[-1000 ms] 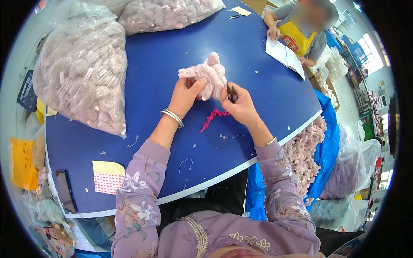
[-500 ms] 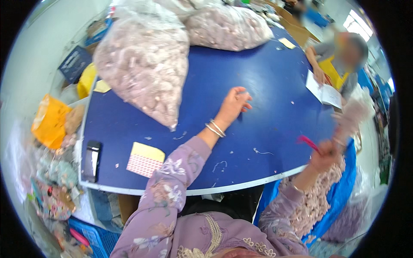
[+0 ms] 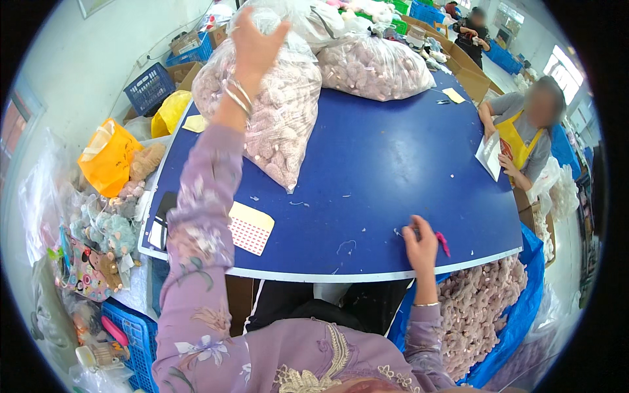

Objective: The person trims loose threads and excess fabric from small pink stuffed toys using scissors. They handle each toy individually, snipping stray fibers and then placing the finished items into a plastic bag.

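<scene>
My left hand [image 3: 260,49] reaches far over the table with thumb and fingers spread. It is in front of the upper part of a clear plastic bag [image 3: 282,124] full of pale pink plush pieces, and nothing shows in its grasp. My right hand [image 3: 422,247] is low over the near right of the table, its fingers curled. A slim magenta thing [image 3: 443,244] sticks out at its outer side, apparently held; its kind is too small to tell. Below the table edge to the right, a heap of pink plush pieces [image 3: 481,308] fills a blue sack [image 3: 534,255].
A second filled bag [image 3: 377,65] lies on the blue table [image 3: 380,170]. A sticker sheet [image 3: 250,229] and a phone [image 3: 160,223] are near left. At the right a person in a yellow apron [image 3: 524,134] holds a white booklet [image 3: 489,157]. Crates and soft toys stand left.
My left hand has moved forward and left to the bag. My right hand has come back left over the table; the blurred pale thing beside it is gone. The view has shifted.
</scene>
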Tool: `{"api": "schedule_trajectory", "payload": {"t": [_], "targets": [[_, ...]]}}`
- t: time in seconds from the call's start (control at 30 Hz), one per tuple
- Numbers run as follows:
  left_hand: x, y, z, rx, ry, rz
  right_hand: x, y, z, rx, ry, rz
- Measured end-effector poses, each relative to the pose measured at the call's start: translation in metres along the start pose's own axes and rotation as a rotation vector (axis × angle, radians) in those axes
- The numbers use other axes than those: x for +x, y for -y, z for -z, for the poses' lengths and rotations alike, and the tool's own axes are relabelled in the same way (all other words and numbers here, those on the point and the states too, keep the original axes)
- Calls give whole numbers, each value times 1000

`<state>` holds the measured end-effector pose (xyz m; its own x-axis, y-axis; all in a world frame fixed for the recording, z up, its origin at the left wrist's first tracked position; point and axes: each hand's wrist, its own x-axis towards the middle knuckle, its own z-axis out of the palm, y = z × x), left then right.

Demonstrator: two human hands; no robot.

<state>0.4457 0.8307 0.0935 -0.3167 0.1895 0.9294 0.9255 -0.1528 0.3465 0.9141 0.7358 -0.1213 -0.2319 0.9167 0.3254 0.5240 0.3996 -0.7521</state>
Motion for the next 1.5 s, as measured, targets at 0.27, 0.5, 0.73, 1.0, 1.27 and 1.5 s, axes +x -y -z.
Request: {"api": "schedule_trajectory", "payload": {"t": [0.27, 0.5, 0.73, 1.0, 1.27, 1.5], "targets": [[-27, 96, -57, 282, 710, 174, -2, 63, -65, -66, 205, 287], [-141, -86, -34, -338, 995, -355, -3, 64, -52, -102, 226, 374], [-211, -129, -6, -363, 1375, -537, 19, 80, -20, 151, -3, 532], [-194, -164, 6, -340, 1642, -514, 131, 68, -23, -229, -133, 363], [-137, -182, -67, -520, 844, -564, 127, -12, -18, -474, 163, 142], [-179, -148, -85, 19, 1265, -614, 132, -81, 53, -711, -69, 80]]}}
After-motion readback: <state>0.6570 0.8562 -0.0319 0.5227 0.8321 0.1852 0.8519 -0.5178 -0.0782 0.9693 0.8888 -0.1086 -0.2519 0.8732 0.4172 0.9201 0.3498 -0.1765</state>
